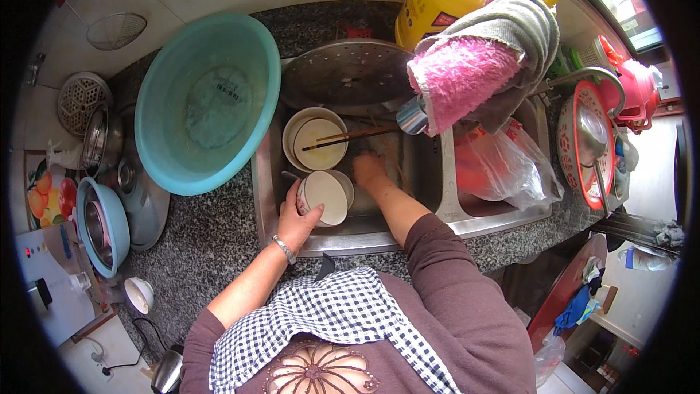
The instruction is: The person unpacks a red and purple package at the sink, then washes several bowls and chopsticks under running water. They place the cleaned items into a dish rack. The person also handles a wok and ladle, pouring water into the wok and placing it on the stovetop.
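My left hand (297, 219) grips the rim of a white bowl (326, 197) with a floral outside, tilted over another pale bowl (345, 186) in the left basin of a steel double sink (361, 243). Low in the same basin, beside those bowls, is my right hand (370, 168); its fingers are partly hidden, so whether it holds anything cannot be told. Behind the bowls, a smaller bowl (314, 150) is nested in a larger one (290, 139), with chopsticks (350, 138) lying across them. A perforated steel steamer plate (350, 74) leans at the back of the basin.
A large teal plastic basin (208, 104) stands left of the sink. Pink and grey cloths (470, 71) hang over the faucet (412, 116). A plastic bag (503, 167) lies in the right basin; a yellow pump jug (437, 0) is behind. A red-rimmed colander (569, 142) sits at right.
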`<action>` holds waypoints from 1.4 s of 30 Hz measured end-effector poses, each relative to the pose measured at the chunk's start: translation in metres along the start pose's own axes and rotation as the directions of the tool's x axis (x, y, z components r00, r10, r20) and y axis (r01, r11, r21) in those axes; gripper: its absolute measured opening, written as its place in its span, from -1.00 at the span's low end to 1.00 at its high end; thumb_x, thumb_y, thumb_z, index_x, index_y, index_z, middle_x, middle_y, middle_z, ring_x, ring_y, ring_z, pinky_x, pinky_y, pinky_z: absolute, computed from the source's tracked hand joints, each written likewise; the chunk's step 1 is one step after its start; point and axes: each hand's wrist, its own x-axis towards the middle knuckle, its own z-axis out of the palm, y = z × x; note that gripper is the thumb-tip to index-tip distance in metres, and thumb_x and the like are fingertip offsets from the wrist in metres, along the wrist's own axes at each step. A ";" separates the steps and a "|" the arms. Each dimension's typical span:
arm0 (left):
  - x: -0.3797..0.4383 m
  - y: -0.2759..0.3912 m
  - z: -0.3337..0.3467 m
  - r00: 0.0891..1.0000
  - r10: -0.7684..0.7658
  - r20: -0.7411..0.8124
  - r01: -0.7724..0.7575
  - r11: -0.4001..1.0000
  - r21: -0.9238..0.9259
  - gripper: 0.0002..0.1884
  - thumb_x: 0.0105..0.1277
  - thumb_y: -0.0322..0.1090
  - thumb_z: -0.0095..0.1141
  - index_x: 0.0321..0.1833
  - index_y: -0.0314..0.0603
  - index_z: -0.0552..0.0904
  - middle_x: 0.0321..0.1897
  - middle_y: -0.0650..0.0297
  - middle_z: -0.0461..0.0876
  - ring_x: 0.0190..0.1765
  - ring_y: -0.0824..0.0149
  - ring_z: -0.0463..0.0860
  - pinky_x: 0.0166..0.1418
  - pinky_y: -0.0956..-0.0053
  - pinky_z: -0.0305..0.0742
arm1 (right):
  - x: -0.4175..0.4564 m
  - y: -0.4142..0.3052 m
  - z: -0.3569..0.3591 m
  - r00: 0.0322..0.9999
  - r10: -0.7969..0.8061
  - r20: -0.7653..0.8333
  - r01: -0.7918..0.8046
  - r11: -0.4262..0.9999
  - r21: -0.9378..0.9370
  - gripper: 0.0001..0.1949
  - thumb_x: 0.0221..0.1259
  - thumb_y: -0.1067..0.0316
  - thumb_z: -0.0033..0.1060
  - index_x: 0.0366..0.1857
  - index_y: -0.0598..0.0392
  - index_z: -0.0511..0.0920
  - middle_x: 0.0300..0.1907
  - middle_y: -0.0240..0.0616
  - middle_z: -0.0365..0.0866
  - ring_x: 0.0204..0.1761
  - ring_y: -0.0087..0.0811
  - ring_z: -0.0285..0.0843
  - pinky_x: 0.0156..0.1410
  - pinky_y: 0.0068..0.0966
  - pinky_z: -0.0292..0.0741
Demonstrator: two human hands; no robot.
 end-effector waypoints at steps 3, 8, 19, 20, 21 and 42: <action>-0.001 0.002 0.000 1.000 -0.008 -0.005 0.009 1.000 0.006 -0.12 0.10 -0.19 0.38 0.50 -0.05 0.22 0.25 -0.08 0.41 0.28 0.07 0.47 0.35 0.27 0.39 | 0.000 -0.001 -0.001 1.000 0.009 0.007 -0.009 1.000 0.018 -0.77 0.09 0.28 0.23 -0.16 -0.06 0.72 0.05 -0.20 0.57 0.19 -0.15 0.47 0.25 0.06 0.33; -0.001 0.002 -0.001 1.000 -0.022 0.008 0.022 1.000 -0.011 -0.11 0.10 -0.18 0.38 0.51 -0.03 0.21 0.27 -0.09 0.38 0.29 0.06 0.46 0.35 0.27 0.40 | -0.004 -0.003 -0.006 1.000 0.011 0.003 -0.011 1.000 0.025 -0.76 0.08 0.29 0.24 -0.16 -0.05 0.72 0.05 -0.19 0.57 0.21 -0.14 0.45 0.24 0.02 0.36; 0.002 0.000 -0.002 0.999 -0.017 0.040 0.014 0.997 0.077 -0.17 0.24 -0.36 0.23 0.54 -0.04 0.09 0.37 0.10 0.33 0.26 0.20 0.50 -0.07 0.40 0.70 | -0.009 -0.004 -0.002 1.000 -0.001 -0.008 0.002 1.000 0.017 -0.77 0.12 0.28 0.19 -0.15 -0.05 0.71 0.08 -0.16 0.54 0.23 -0.11 0.40 0.25 -0.01 0.38; 0.002 0.001 -0.002 0.999 -0.023 0.041 0.021 0.997 0.069 -0.18 0.24 -0.36 0.23 0.54 -0.04 0.09 0.37 0.10 0.33 0.26 0.20 0.50 -0.07 0.40 0.70 | -0.008 -0.005 -0.002 1.000 -0.001 -0.010 0.001 1.000 0.023 -0.77 0.13 0.29 0.17 -0.15 -0.05 0.71 0.08 -0.16 0.54 0.23 -0.10 0.40 0.25 -0.01 0.38; 0.001 0.002 -0.002 0.999 -0.030 0.043 0.027 0.998 0.061 -0.18 0.24 -0.36 0.23 0.54 -0.04 0.10 0.37 0.11 0.33 0.26 0.20 0.50 -0.07 0.40 0.70 | -0.008 -0.005 -0.001 1.000 0.001 -0.011 0.000 1.000 0.029 -0.77 0.14 0.30 0.15 -0.16 -0.04 0.71 0.08 -0.16 0.53 0.24 -0.10 0.40 0.25 -0.01 0.38; -0.001 0.004 -0.001 0.999 -0.048 0.010 0.048 0.999 -0.023 -0.11 0.11 -0.18 0.35 0.52 0.00 0.20 0.27 -0.09 0.35 0.32 0.02 0.42 0.40 0.25 0.34 | -0.013 -0.008 0.000 1.000 0.006 -0.018 -0.004 0.997 0.073 -0.75 0.22 0.35 -0.01 -0.16 0.01 0.71 0.08 -0.10 0.51 0.21 -0.07 0.40 0.22 -0.07 0.43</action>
